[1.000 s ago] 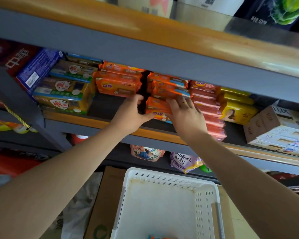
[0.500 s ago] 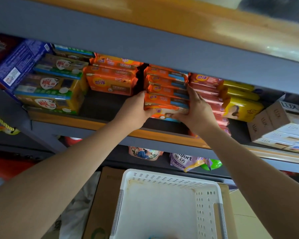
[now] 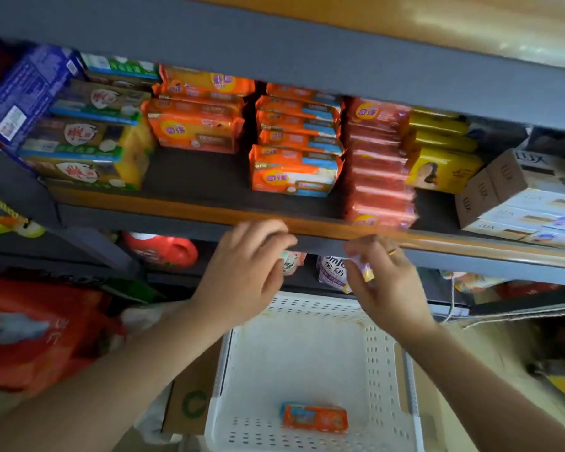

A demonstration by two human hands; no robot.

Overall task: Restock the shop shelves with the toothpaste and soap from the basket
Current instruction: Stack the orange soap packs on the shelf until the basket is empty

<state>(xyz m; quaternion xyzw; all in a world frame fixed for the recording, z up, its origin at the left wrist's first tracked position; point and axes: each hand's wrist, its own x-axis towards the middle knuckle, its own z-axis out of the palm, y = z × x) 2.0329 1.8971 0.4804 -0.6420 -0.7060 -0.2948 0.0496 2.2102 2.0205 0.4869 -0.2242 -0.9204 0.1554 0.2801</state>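
Orange soap packs stacked on the shelf above both hands, front pack lying flat near the wooden edge. Left hand and right hand below that edge, apart from each other, fingers loosely curled, holding nothing; a ring on the right hand. Blurred, so finer finger detail not readable.

White perforated basket beneath the hands, with one orange soap pack lying alone near its front wall. Cardboard box just left of the basket.

Beyond the left hand: more orange packs, green and yellow boxes, a blue box tilted at the far end. Beyond the right hand: a row of red packs, yellow packs, then pale cartons stacked at the shelf end.

Behind the hands, on the lower level: a red bottle to the left, a purple pouch partly hidden by the right fingers. Red bag far left of the left forearm.
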